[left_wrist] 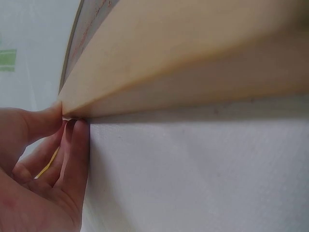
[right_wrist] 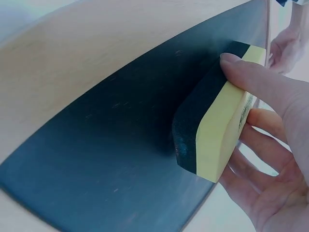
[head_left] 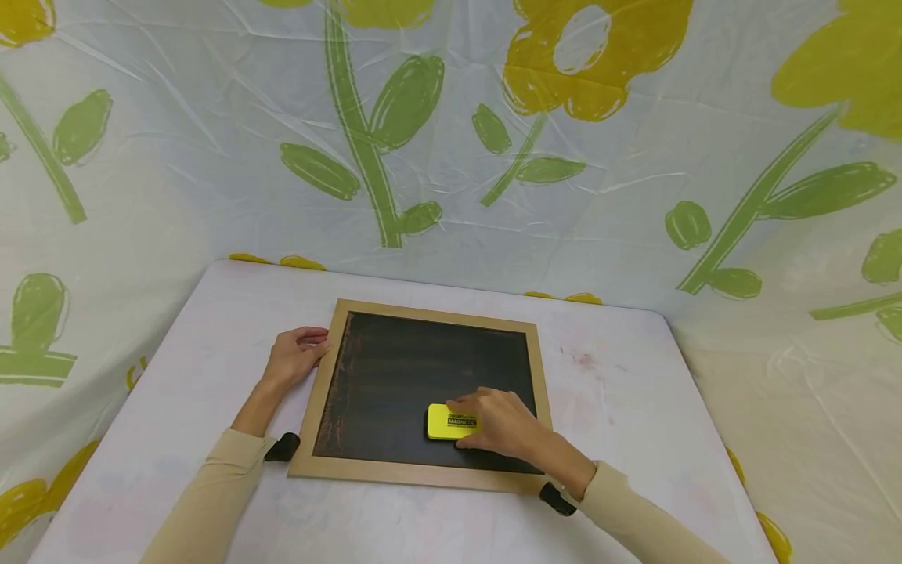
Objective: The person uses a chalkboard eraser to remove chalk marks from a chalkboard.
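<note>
A chalkboard (head_left: 395, 368) with a light wooden frame (left_wrist: 159, 53) lies on the white-covered table. At its left side my left hand (head_left: 292, 356) grips the frame's edge, thumb and fingertips meeting it in the left wrist view. Over the lower right of the dark surface, my right hand (head_left: 503, 423) holds a yellow and black magnetic board eraser (head_left: 444, 423) by its sides, thumb opposite the fingers. Its black felt side (right_wrist: 203, 111) faces the board; whether the felt touches the surface I cannot tell. Reddish-brown marks run down the board's left margin.
The table (head_left: 620, 407) bears faint reddish stains right of the board. A flower-printed cloth (head_left: 451, 196) rises behind and on both sides. Black wrist straps (head_left: 283, 447) sit at both cuffs, close to the frame's lower corners.
</note>
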Demonstrator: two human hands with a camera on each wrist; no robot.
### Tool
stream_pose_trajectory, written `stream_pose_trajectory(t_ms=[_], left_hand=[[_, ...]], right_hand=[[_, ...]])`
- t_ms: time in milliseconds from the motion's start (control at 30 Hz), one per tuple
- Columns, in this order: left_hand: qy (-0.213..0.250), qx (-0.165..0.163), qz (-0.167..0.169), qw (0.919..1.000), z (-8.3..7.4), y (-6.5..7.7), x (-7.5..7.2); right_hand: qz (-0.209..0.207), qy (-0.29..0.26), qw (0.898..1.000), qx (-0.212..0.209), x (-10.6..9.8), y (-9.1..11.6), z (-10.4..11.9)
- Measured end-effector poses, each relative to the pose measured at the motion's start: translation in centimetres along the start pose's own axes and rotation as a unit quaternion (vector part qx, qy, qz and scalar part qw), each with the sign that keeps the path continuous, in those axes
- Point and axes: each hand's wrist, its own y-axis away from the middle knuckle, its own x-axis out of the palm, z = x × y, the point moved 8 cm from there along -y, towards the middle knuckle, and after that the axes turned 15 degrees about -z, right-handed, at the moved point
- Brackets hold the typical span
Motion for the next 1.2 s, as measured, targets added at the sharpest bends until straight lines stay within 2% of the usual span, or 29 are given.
stream_pose_trajectory(t_ms=[467,1200], left_hand=[[-0.001,0.01,-0.002,0.9999,-0.1,0.0,0.0],[-0.007,0.009,-0.003,0.9999,-0.2,0.1,0.1]], right_hand=[[-0.021,-0.038,0.999,0.019,-0.5,1.4,-1.9],[-0.085,-0.081,0.989,0.091,-2.8,2.0,-5.3]])
